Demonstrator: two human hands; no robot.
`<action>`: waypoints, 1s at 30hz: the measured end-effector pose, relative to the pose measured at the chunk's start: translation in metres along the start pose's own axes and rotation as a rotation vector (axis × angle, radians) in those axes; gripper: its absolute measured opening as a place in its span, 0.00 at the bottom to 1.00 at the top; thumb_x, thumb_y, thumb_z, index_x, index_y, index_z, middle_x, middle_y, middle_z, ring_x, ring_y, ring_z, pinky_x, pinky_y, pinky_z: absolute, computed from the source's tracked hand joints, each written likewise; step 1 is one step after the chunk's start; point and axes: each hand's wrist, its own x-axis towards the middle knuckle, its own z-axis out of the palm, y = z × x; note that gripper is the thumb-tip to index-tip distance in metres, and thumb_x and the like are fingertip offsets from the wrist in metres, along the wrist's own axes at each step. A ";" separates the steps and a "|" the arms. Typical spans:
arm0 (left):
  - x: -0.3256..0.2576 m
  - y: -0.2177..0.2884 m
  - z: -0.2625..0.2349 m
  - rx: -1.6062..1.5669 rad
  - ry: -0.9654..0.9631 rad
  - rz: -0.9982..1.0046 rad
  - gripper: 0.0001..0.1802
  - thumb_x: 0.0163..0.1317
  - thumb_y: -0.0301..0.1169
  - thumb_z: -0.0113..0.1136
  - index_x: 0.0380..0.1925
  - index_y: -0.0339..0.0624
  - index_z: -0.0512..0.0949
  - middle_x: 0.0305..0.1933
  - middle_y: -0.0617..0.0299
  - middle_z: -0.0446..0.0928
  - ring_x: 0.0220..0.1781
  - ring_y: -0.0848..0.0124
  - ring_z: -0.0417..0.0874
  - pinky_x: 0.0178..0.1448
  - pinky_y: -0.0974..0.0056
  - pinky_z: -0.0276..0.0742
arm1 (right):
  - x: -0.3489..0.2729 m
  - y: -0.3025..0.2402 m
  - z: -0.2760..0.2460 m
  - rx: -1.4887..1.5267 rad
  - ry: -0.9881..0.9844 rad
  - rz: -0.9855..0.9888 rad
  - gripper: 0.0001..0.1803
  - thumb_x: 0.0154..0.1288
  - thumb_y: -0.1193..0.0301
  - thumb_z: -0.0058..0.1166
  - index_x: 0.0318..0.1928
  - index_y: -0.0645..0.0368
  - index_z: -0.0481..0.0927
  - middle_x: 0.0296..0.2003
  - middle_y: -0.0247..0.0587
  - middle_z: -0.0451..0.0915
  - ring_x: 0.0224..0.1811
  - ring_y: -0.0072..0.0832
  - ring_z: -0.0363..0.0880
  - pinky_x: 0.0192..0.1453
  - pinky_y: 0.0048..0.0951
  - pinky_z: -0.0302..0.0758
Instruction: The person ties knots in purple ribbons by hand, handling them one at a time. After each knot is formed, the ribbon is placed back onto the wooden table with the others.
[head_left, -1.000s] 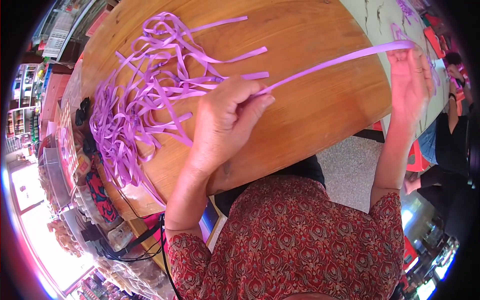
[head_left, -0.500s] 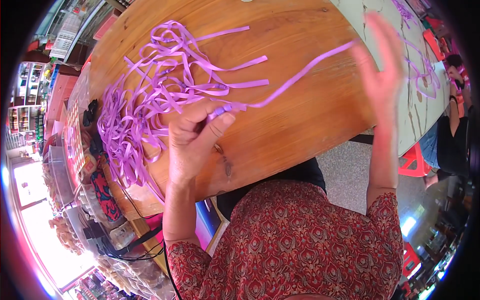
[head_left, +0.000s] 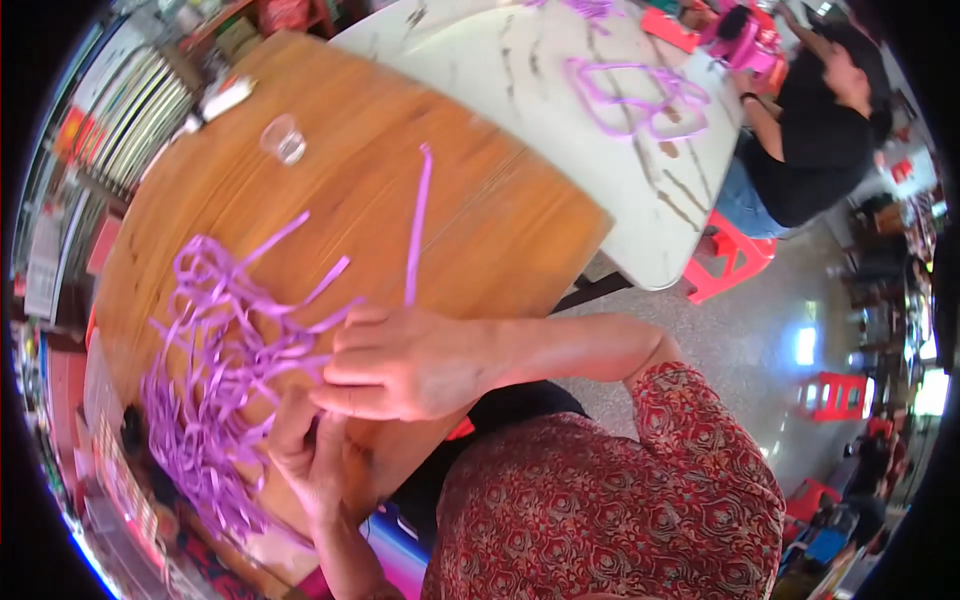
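Right hand [head_left: 400,362] over left hand [head_left: 315,455], fingers of both curled onto purple ribbon pile [head_left: 215,390] at wooden table [head_left: 330,190] edge; one strip [head_left: 415,225] extends away.

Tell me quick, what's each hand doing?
Left hand: closed among the purple strips, partly hidden.
Right hand: fingers curled, pinching one purple strip.

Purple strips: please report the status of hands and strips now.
Both hands at the near table edge: right hand over left hand, pinching one purple strip. Strip pile beside them. Clear cup far off.
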 end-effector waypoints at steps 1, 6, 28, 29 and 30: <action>0.000 0.002 0.003 -0.032 0.049 0.027 0.07 0.55 0.21 0.59 0.35 0.34 0.79 0.27 0.65 0.69 0.27 0.77 0.64 0.32 0.73 0.59 | 0.001 -0.001 -0.002 -0.005 0.052 -0.034 0.11 0.49 0.71 0.56 0.34 0.61 0.79 0.26 0.33 0.68 0.29 0.28 0.71 0.34 0.30 0.69; 0.014 0.009 0.003 0.087 0.067 0.217 0.06 0.54 0.20 0.58 0.33 0.33 0.78 0.28 0.61 0.71 0.30 0.74 0.67 0.34 0.71 0.61 | -0.004 0.006 -0.027 -0.011 -0.009 0.035 0.09 0.51 0.72 0.58 0.33 0.62 0.78 0.25 0.33 0.68 0.29 0.27 0.71 0.34 0.30 0.68; -0.030 -0.068 -0.142 0.190 0.374 -0.030 0.08 0.65 0.32 0.53 0.31 0.38 0.74 0.28 0.72 0.65 0.29 0.80 0.60 0.35 0.73 0.56 | -0.129 0.074 -0.223 0.197 0.434 0.983 0.08 0.65 0.75 0.50 0.42 0.64 0.80 0.32 0.34 0.79 0.35 0.18 0.76 0.38 0.20 0.73; -0.033 -0.071 -0.148 0.192 0.373 -0.030 0.08 0.65 0.32 0.53 0.31 0.38 0.74 0.28 0.72 0.65 0.29 0.80 0.60 0.35 0.73 0.56 | -0.132 0.075 -0.227 0.204 0.471 0.987 0.08 0.66 0.74 0.51 0.42 0.63 0.80 0.32 0.33 0.79 0.34 0.17 0.75 0.39 0.20 0.72; -0.036 -0.074 -0.157 0.193 0.381 -0.042 0.09 0.66 0.32 0.52 0.30 0.39 0.75 0.28 0.72 0.65 0.29 0.80 0.61 0.36 0.73 0.57 | -0.138 0.079 -0.231 0.205 0.472 0.989 0.08 0.66 0.74 0.51 0.42 0.63 0.80 0.32 0.33 0.79 0.34 0.17 0.75 0.39 0.20 0.72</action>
